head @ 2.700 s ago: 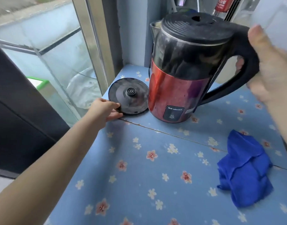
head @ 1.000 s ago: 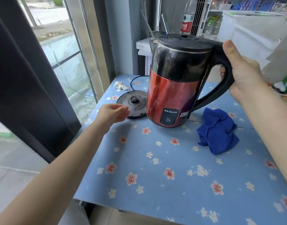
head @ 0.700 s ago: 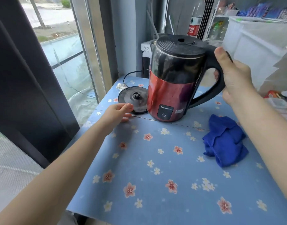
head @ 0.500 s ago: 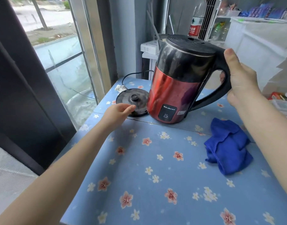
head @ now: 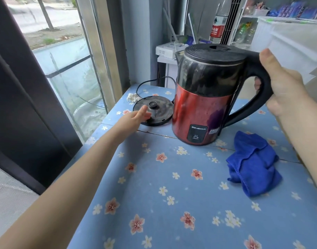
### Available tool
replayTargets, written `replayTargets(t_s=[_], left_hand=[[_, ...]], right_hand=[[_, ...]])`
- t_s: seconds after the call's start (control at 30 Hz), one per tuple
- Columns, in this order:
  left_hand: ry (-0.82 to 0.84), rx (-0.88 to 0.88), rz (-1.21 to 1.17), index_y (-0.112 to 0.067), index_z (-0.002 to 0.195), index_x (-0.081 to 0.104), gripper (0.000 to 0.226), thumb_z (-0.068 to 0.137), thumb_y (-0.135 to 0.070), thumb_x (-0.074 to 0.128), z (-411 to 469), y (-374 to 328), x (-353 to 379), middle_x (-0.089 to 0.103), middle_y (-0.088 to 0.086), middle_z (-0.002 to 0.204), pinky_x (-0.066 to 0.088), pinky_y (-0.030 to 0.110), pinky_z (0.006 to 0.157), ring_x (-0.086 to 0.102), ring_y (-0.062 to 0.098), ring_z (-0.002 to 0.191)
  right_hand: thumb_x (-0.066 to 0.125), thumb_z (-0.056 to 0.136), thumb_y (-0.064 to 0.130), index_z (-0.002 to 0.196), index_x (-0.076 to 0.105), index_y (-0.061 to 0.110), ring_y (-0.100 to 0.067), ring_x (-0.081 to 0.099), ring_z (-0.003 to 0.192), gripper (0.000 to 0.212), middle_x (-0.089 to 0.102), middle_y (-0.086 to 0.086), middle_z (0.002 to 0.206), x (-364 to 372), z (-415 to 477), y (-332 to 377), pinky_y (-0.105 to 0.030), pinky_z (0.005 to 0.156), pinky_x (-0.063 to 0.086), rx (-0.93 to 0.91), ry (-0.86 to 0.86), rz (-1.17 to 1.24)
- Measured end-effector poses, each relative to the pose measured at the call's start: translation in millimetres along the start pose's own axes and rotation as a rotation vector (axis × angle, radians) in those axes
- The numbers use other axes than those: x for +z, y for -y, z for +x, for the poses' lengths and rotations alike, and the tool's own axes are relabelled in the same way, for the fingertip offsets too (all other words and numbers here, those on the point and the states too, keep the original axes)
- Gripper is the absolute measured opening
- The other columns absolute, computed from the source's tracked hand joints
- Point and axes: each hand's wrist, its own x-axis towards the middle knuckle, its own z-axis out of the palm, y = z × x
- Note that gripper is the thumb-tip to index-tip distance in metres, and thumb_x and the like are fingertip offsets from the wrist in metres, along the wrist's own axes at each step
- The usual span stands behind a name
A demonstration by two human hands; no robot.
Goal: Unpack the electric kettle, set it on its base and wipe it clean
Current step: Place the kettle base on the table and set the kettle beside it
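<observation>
Right hand (head: 285, 90) is gripping the kettle (head: 206, 94) by its handle, kettle sitting just beside the base (head: 154, 110) at its 3 o'clock. Left hand (head: 136, 117), fingers loosely open, is resting on the base rim, holding nothing. Blue cloth (head: 253, 164) is lying at the kettle's 5 o'clock.

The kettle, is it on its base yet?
No. The kettle stands beside the base, whose centre connector is uncovered.

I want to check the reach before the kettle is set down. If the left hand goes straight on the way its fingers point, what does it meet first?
Probably the base: the left hand already overlaps its near rim, fingers pointing toward its centre connector.
</observation>
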Motion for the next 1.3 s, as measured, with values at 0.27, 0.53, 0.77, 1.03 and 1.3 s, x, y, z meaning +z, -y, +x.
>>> replayTargets(t_s=[0.27,0.53,0.77,1.03,1.3], left_hand=[[-0.077,0.041,-0.068,-0.018,0.125,0.062,0.049,0.100,-0.050,0.035,-7,10,-3,0.065,-0.007,0.128,0.038,0.023,0.100,0.055,0.006,0.122],[-0.085,0.058,-0.032,-0.018,0.132,0.059,0.054,0.099,-0.054,0.035,-24,-12,0,0.061,-0.005,0.132,0.038,0.026,0.093,0.051,0.011,0.123],[0.035,0.121,-0.218,-0.036,0.148,0.034,0.061,0.092,-0.049,0.054,-59,-60,16,0.049,-0.011,0.140,0.040,0.021,0.085,0.048,0.006,0.125],[0.128,0.213,-0.327,-0.033,0.126,0.053,0.037,0.091,-0.042,0.058,-122,-71,32,0.063,-0.011,0.123,0.047,0.039,0.097,0.059,0.006,0.109],[0.093,0.199,-0.359,-0.041,0.128,0.054,0.046,0.082,-0.045,0.062,-177,-62,42,0.062,-0.006,0.128,0.049,0.041,0.098,0.060,0.007,0.111]], right_hand=[[0.078,0.048,0.062,0.070,0.061,0.023,-0.007,0.046,0.052,0.048,0.054,0.015,0.052,14,0,-5,-0.021,0.057,0.041,0.001,0.059,-0.024],[0.076,0.061,0.058,0.072,0.061,0.021,-0.005,0.048,0.050,0.042,0.055,0.014,0.051,13,-1,1,-0.019,0.056,0.042,0.059,0.096,-0.037],[0.066,0.089,0.026,0.074,0.060,0.012,0.002,0.053,0.040,0.021,0.058,0.014,0.043,9,-32,17,-0.013,0.045,0.042,0.034,0.134,0.052],[0.070,0.079,0.038,0.080,0.062,0.013,0.001,0.053,0.042,0.026,0.062,0.013,0.049,-21,-81,34,-0.013,0.045,0.042,0.060,0.209,0.080],[0.070,0.083,0.038,0.091,0.067,0.009,-0.005,0.059,0.056,0.030,0.066,0.007,0.066,-40,-111,28,-0.017,0.059,0.048,0.082,0.230,0.008]])
